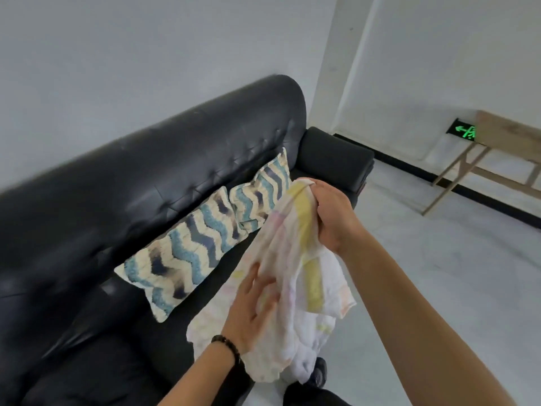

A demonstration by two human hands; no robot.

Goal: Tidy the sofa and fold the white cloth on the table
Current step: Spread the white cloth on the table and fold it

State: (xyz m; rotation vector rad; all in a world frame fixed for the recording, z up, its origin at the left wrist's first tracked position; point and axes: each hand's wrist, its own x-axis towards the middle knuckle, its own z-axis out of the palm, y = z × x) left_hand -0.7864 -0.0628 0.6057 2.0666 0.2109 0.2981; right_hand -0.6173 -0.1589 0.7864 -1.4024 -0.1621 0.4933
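Observation:
A white cloth (292, 288) with yellow stripes and faint pastel marks hangs in the air in front of the black leather sofa (146, 177). My right hand (330, 215) is shut on its bunched top end, at the height of the seat's far end. My left hand (251, 312), with a dark bead bracelet on the wrist, lies flat against the hanging cloth lower down, fingers spread and partly under a fold. Two cushions with blue and cream zigzags lean against the sofa back: one (187, 253) in the middle, one (260, 194) toward the far armrest.
The sofa's far armrest (336, 159) ends near a white wall corner. A wooden folding table (509, 148) stands at the right by a green exit sign (465, 131). Pale grey floor (439, 273) spreads to the right. My dark shoe (320, 373) shows below the cloth.

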